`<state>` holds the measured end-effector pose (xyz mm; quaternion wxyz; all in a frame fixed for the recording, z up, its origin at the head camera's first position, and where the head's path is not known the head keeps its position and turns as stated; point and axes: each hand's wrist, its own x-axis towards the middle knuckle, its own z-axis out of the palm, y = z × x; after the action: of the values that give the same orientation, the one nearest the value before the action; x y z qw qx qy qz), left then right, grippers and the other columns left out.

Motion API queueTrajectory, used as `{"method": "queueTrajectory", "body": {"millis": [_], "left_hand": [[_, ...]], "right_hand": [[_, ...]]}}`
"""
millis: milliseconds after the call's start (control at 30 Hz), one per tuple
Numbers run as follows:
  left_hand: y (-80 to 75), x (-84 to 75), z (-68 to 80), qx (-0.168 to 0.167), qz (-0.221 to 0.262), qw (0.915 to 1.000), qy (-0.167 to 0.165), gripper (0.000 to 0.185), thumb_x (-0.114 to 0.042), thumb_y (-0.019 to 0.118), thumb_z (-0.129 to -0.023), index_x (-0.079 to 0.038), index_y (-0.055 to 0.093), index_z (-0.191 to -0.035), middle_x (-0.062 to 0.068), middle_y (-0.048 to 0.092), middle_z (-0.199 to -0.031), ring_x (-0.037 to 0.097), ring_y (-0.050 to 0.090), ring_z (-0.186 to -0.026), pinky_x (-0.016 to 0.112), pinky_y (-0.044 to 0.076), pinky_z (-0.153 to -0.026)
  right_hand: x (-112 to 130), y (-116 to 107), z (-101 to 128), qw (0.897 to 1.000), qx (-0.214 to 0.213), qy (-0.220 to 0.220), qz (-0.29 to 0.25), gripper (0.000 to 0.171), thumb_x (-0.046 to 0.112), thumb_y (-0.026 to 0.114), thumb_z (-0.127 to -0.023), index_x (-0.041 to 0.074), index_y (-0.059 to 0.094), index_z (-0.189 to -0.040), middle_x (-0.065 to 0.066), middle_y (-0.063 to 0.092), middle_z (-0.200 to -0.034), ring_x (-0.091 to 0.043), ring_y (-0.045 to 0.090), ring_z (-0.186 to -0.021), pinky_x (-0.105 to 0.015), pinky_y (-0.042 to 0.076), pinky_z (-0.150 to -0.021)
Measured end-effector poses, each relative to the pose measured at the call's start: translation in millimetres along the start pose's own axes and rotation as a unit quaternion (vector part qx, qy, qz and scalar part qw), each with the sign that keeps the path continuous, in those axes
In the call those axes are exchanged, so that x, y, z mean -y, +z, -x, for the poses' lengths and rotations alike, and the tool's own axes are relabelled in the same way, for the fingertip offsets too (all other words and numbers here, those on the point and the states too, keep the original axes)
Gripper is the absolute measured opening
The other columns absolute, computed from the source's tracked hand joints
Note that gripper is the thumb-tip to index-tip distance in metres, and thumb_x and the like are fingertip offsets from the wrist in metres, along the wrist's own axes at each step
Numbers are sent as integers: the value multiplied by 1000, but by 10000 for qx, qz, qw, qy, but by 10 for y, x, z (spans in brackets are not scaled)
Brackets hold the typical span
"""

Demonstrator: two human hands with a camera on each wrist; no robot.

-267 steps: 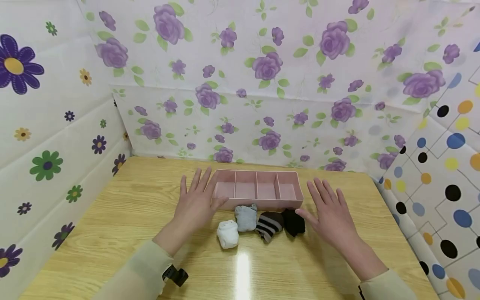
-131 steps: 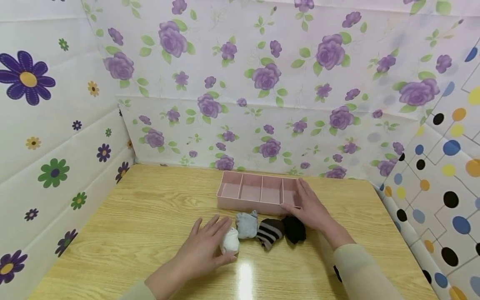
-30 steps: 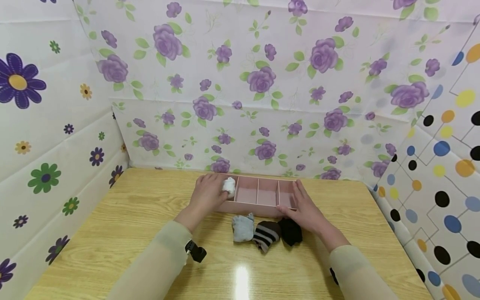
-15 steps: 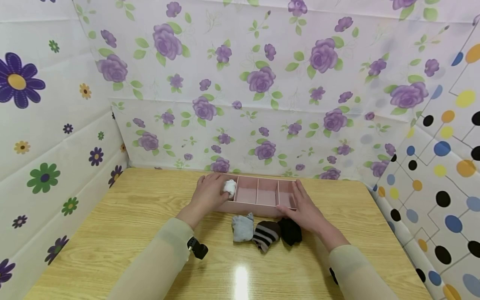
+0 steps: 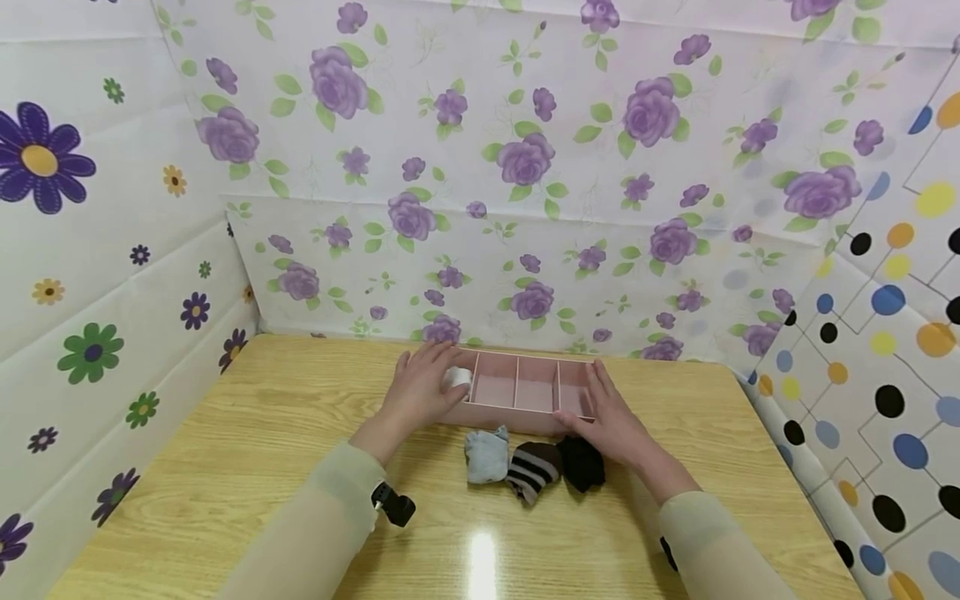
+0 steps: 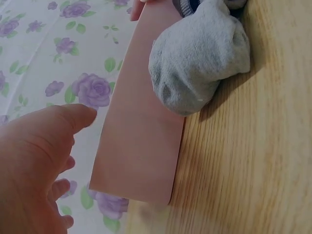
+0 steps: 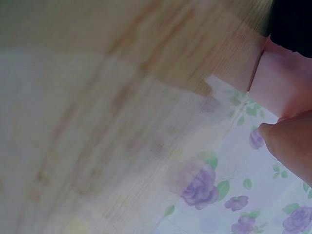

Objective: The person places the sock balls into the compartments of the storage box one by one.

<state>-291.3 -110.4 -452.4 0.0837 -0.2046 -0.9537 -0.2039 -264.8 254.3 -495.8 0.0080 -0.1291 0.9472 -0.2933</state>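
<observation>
My left hand (image 5: pixel 415 390) is over the left end of a pink divided box (image 5: pixel 495 415), thumb and fingers spread. In the box's leftmost compartment lies a rolled white sock (image 5: pixel 459 381), partly hidden by that hand. In the left wrist view the thumb (image 6: pixel 80 117) stands out above the box's rim. My right hand (image 5: pixel 611 421) holds the box's right end, thumb at the front rim and fingers at the far side. In front of the box lie a rolled grey sock (image 5: pixel 487 455), a striped brown sock (image 5: pixel 535 469) and a black sock (image 5: pixel 582 463).
All of this is on a wooden table (image 5: pixel 300 417). Behind the box rises a wall of purple-flowered cloth (image 5: pixel 480 242), with patterned cloth at both sides. A small black device (image 5: pixel 393 504) is strapped to the left wrist.
Earlier the white sock lay on the table and the left hand carried it into the leftmost compartment. Just now that hand's fingers have spread and the sock sits lower. The right hand has stayed on the box.
</observation>
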Motion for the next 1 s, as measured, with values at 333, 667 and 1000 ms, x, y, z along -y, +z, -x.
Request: {"method": "queueTrajectory", "body": {"millis": [333, 667, 1000], "left_hand": [[-33, -121, 202, -63, 159, 9998, 91, 75, -47, 73, -108, -16, 46, -170, 13, 36, -177, 40, 20, -167, 72, 9, -131], [-48, -238, 414, -177, -90, 9993, 330, 87, -53, 74, -105, -14, 38, -173, 14, 40, -175, 42, 33, -162, 70, 20, -130], [-34, -414, 615, 33, -34, 9982, 602, 87, -53, 75, -104, -10, 41, -171, 13, 42, -174, 42, 34, -161, 69, 22, -130]], "right_hand": [[-11, 3, 0, 10000, 8, -6, -4, 118, 72, 63, -104, 7, -3, -177, -14, -15, -184, -48, 7, -167, -72, 28, -126], [-12, 2, 2, 10000, 21, -24, -18, 118, 72, 63, -104, 7, -3, -177, -14, -15, -183, -48, 6, -167, -72, 28, -126], [-12, -4, 1, 10000, 18, -42, -56, 118, 71, 63, -104, 6, -3, -176, -14, -15, -183, -47, 4, -167, -71, 27, -126]]}}
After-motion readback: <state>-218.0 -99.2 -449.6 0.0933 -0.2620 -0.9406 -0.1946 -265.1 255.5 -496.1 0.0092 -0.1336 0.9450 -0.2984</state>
